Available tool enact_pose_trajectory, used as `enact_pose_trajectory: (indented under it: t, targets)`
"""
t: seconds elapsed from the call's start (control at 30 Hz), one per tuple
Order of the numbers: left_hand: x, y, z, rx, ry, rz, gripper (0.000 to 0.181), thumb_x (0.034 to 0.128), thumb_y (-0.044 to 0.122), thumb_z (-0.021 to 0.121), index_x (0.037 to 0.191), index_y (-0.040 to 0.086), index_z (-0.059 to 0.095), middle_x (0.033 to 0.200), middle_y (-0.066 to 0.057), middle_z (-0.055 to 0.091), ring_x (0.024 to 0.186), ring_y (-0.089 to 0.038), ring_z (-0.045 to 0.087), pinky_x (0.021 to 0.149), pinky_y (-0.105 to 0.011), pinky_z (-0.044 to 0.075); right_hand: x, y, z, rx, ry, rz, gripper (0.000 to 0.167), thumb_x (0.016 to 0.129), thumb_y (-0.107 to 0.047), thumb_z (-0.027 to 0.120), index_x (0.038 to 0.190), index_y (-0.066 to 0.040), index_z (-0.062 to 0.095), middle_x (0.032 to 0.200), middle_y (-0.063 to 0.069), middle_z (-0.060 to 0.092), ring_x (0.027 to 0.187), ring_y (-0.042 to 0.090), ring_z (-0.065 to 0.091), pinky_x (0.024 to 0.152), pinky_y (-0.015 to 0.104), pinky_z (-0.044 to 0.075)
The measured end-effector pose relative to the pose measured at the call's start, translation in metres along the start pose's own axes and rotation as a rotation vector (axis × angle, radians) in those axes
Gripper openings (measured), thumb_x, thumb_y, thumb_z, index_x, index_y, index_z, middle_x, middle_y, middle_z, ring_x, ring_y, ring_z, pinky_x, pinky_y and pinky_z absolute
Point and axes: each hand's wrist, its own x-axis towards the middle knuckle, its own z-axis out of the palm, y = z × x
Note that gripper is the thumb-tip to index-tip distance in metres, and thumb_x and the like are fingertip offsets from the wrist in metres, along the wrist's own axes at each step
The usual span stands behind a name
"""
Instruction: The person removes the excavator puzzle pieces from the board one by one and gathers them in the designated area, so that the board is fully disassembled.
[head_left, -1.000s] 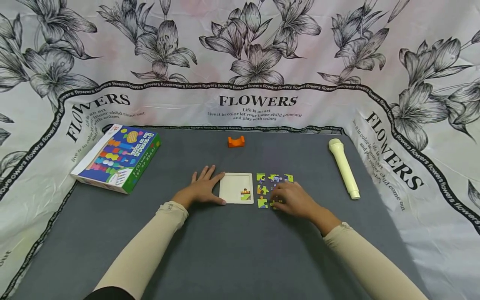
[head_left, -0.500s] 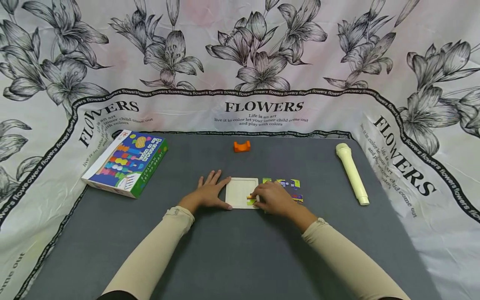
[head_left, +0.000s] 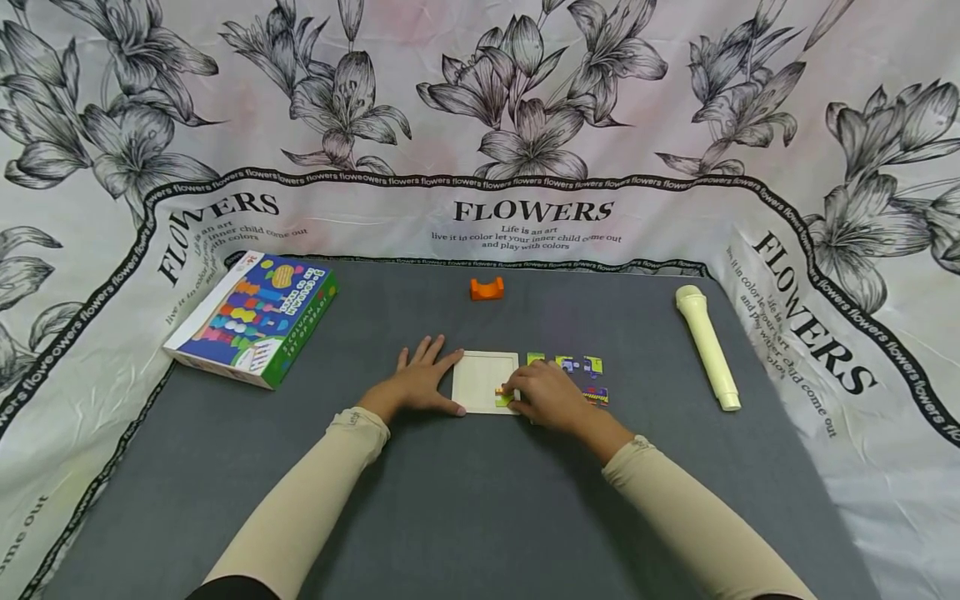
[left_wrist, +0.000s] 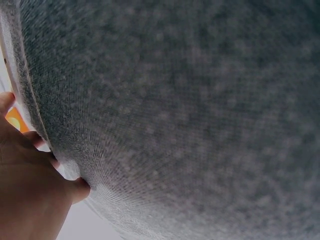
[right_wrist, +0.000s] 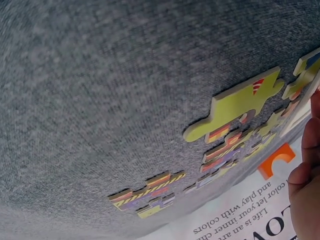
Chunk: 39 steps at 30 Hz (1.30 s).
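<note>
My left hand (head_left: 415, 383) lies spread at the left side of a small white square puzzle tray (head_left: 474, 375), fingertips and thumb touching its edge. My right hand (head_left: 551, 398), fingers curled, pinches a puzzle piece at the tray's lower right corner; the fingers mostly hide that piece. A green and orange puzzle piece (head_left: 502, 402) shows beside the fingertips, inside the tray. Several loose puzzle pieces lie to the right, among them a purple striped puzzle piece (head_left: 596, 397). From the right wrist, a large yellow-green puzzle piece (right_wrist: 240, 105) lies flat on the cloth.
A blue and green toy box (head_left: 255, 321) stands at the back left of the grey table (head_left: 450, 500). Behind the tray sits an orange curved block (head_left: 487, 289). To the right lies a cream, microphone-shaped stick (head_left: 707, 346). A flower-printed cloth (head_left: 360, 217) rises behind.
My right hand has moved left from the loose pieces to the tray's lower right corner, and has stayed there over the last half second. My left hand keeps its place at the tray.
</note>
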Motion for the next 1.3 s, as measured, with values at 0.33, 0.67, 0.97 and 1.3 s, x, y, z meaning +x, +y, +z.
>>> enact_pose_trajectory:
  t: [0.33, 0.67, 0.97, 1.3]
  targets:
    - [0.002, 0.007, 0.004, 0.002, -0.010, 0.000, 0.105, 0.0739, 0.063, 0.074, 0.156, 0.026, 0.021, 0.164, -0.014, 0.001, 0.150, -0.036, -0.005, 0.114, -0.065, -0.001, -0.006, -0.003, -0.004, -0.027, 0.010, -0.017, 0.016, 0.083, -0.022, 0.077, 0.098, -0.017, 0.075, 0.099, -0.002, 0.071, 0.090, 0.019, 0.063, 0.071, 0.034, 0.041]
    - [0.003, 0.010, 0.008, -0.007, -0.010, 0.004, 0.105, 0.0739, 0.062, 0.074, 0.157, 0.026, 0.020, 0.164, -0.013, 0.001, 0.150, -0.035, -0.005, 0.114, -0.063, -0.002, -0.016, -0.001, -0.011, -0.028, 0.036, -0.007, 0.018, 0.083, -0.022, 0.077, 0.099, -0.015, 0.075, 0.098, -0.002, 0.072, 0.088, 0.019, 0.063, 0.070, 0.035, 0.043]
    - [0.002, 0.004, 0.005, -0.007, 0.013, 0.014, 0.106, 0.0735, 0.063, 0.074, 0.157, 0.025, 0.020, 0.164, -0.014, 0.001, 0.150, -0.036, -0.006, 0.113, -0.065, -0.003, -0.047, 0.017, -0.031, -0.067, 0.103, 0.011, 0.017, 0.078, -0.018, 0.081, 0.094, -0.016, 0.075, 0.093, -0.002, 0.072, 0.085, 0.020, 0.063, 0.071, 0.039, 0.046]
    - [-0.001, 0.001, 0.002, -0.016, 0.004, 0.007, 0.106, 0.0741, 0.062, 0.074, 0.157, 0.024, 0.020, 0.163, -0.015, 0.000, 0.149, -0.037, -0.007, 0.113, -0.065, -0.003, -0.103, 0.041, -0.036, -0.135, 0.121, 0.073, 0.020, 0.075, -0.018, 0.084, 0.093, -0.016, 0.075, 0.091, -0.001, 0.070, 0.082, 0.021, 0.060, 0.064, 0.035, 0.036]
